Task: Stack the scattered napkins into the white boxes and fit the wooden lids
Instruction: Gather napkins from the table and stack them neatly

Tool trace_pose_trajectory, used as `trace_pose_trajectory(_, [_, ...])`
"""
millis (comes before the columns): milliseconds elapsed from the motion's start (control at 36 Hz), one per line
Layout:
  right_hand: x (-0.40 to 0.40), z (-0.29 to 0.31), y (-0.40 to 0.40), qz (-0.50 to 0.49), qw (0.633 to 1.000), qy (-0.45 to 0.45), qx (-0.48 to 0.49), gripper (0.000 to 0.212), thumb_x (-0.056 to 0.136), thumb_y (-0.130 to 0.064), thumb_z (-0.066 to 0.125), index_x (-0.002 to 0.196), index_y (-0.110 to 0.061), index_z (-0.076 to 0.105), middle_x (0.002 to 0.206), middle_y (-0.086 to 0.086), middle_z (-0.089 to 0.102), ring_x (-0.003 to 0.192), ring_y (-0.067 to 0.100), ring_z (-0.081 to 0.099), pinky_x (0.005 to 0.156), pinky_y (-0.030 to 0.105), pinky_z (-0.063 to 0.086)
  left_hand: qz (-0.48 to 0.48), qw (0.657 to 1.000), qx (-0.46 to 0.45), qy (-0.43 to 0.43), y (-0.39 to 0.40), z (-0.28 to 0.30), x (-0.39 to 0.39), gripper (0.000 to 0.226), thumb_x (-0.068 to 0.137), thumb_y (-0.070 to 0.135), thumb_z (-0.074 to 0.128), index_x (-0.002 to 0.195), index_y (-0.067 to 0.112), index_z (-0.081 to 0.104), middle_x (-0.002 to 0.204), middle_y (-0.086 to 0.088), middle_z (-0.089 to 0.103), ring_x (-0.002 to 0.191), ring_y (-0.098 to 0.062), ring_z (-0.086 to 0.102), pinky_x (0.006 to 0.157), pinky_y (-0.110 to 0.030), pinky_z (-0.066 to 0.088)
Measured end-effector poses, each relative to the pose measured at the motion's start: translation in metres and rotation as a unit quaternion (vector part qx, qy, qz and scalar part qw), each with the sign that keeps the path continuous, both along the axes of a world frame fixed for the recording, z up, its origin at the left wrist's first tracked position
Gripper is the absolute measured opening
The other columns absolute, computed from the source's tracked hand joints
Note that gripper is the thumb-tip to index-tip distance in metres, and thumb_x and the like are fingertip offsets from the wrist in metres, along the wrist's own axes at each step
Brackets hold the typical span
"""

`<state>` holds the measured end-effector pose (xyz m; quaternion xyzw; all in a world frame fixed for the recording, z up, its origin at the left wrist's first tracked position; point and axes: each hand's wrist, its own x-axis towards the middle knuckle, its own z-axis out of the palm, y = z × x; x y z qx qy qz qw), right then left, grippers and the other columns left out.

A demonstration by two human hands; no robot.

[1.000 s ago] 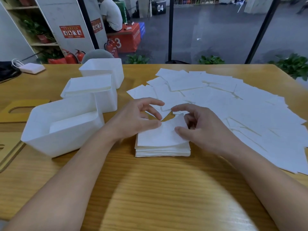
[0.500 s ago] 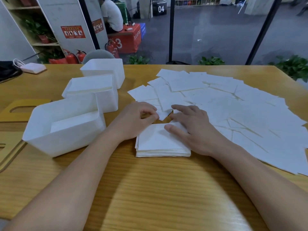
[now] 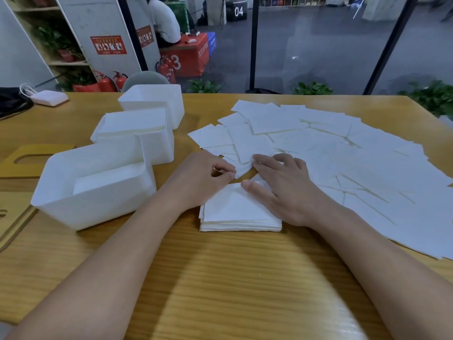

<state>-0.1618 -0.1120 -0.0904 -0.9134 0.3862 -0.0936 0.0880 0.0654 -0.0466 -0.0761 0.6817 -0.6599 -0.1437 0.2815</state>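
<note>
A squared stack of white napkins (image 3: 235,214) lies on the wooden table in front of me. My left hand (image 3: 201,177) is at the stack's far left corner, fingers curled, pinching the near corner of a loose napkin (image 3: 241,168). My right hand (image 3: 284,190) lies flat, its fingertips on that same napkin and its thumb on the top of the stack. Many scattered napkins (image 3: 343,153) cover the right half of the table. Three white boxes stand at the left: the near box (image 3: 90,209) and the middle box (image 3: 159,148) hold napkins, and the far box (image 3: 171,104) is behind them.
Wooden lids (image 3: 27,165) lie flat at the table's left edge, beside the near box. A pink pouch (image 3: 51,98) and a dark bag (image 3: 12,104) sit at the far left. Behind the table are a chair back, plants and a seated person.
The napkin both hands held above the stack now lies flat on top of it. Both hands have moved forward to the nearest loose napkin, and my right hand has flattened.
</note>
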Motion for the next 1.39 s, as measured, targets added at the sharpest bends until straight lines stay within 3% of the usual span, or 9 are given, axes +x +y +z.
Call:
trace_pose_trajectory(278, [-0.004,0.006,0.001,-0.022,0.978,-0.206,0.003,0.063,0.095,-0.051,0.074,0.148,-0.03,0.047,0.149,-0.018,0.049,0.142,0.005,0.029,0.12,0.031,0.021,-0.015,0.979,-0.116,0.169,0.005,0.01,-0.001,0.011,0.092,0.016,0.085,0.092,0.027,0.085,0.09,0.012,0.08,0.078,-0.016,0.071,0.071,-0.034,0.058])
trace_pose_trajectory(500, [-0.01,0.005,-0.005,-0.028,0.939,-0.341,-0.042,0.012,0.101,-0.023,0.075,0.108,-0.032,0.076,0.108,-0.022,0.071,0.116,0.005,0.056,0.113,0.043,0.037,-0.078,0.939,-0.153,0.298,0.007,0.016,0.004,0.006,0.094,-0.003,0.072,0.095,-0.001,0.077,0.094,-0.016,0.075,0.08,-0.025,0.065,0.075,-0.03,0.052])
trace_pose_trajectory(694, [-0.015,0.019,0.007,-0.015,0.939,-0.343,0.026,0.061,0.092,-0.052,0.082,0.146,-0.04,0.057,0.147,-0.026,0.055,0.145,0.005,0.043,0.121,0.032,0.032,-0.077,0.892,-0.174,0.41,0.004,0.016,0.007,0.008,0.085,0.008,0.073,0.09,0.009,0.079,0.097,-0.019,0.074,0.095,-0.031,0.065,0.086,-0.043,0.048])
trace_pose_trajectory(778, [-0.012,0.011,0.005,-0.014,0.939,-0.342,0.041,0.048,0.094,-0.046,0.081,0.138,-0.044,0.062,0.133,-0.025,0.064,0.135,0.009,0.053,0.114,0.039,0.044,-0.076,0.877,-0.171,0.442,0.003,0.015,0.008,0.009,0.083,0.01,0.073,0.089,0.01,0.079,0.099,-0.018,0.074,0.094,-0.035,0.059,0.084,-0.05,0.037])
trace_pose_trajectory(889, [-0.012,0.011,0.003,-0.031,0.911,-0.404,0.082,0.014,0.103,-0.027,0.072,0.113,-0.037,0.075,0.108,-0.017,0.074,0.088,0.023,0.07,0.066,0.032,0.055,-0.089,0.897,-0.15,0.407,0.004,0.017,0.011,0.013,0.088,0.003,0.071,0.097,-0.005,0.068,0.098,-0.016,0.069,0.095,-0.03,0.059,0.084,-0.041,0.045])
trace_pose_trajectory(972, [-0.015,0.016,0.005,-0.033,0.908,-0.41,0.084,0.016,0.104,-0.022,0.07,0.114,-0.033,0.073,0.109,-0.017,0.074,0.093,0.016,0.071,0.073,0.035,0.057,-0.106,0.919,-0.113,0.362,0.006,0.018,0.007,0.027,0.092,0.008,0.073,0.111,-0.005,0.059,0.102,-0.011,0.066,0.095,-0.023,0.06,0.083,-0.031,0.049])
trace_pose_trajectory(1111, [-0.017,0.02,0.006,-0.036,0.909,-0.402,0.103,0.023,0.104,-0.028,0.071,0.125,-0.036,0.067,0.1,-0.009,0.073,0.091,0.016,0.071,0.074,0.042,0.059,-0.081,0.94,-0.091,0.319,0.007,0.016,-0.004,0.045,0.093,0.026,0.087,0.131,0.015,0.066,0.113,-0.006,0.081,0.105,-0.032,0.077,0.094,-0.054,0.062])
trace_pose_trajectory(1278, [-0.02,0.029,0.009,-0.033,0.866,-0.475,0.152,0.026,0.103,-0.028,0.074,0.126,-0.036,0.066,0.073,0.011,0.067,0.071,0.035,0.064,0.065,0.046,0.052,-0.064,0.944,-0.084,0.313,0.007,0.019,0.005,0.007,0.102,0.013,0.076,0.104,0.007,0.077,0.101,-0.009,0.081,0.094,-0.027,0.078,0.08,-0.042,0.062])
trace_pose_trajectory(1389, [-0.025,0.028,0.008,-0.062,0.871,-0.459,0.165,0.024,0.103,-0.029,0.075,0.125,-0.034,0.067,0.061,0.003,0.045,0.058,0.019,0.042,0.058,0.031,0.035,-0.075,0.962,-0.008,0.263,0.007,0.02,0.014,0.025,0.099,0.018,0.074,0.079,0.005,0.069,0.077,-0.007,0.069,0.073,-0.024,0.064,0.071,-0.038,0.048])
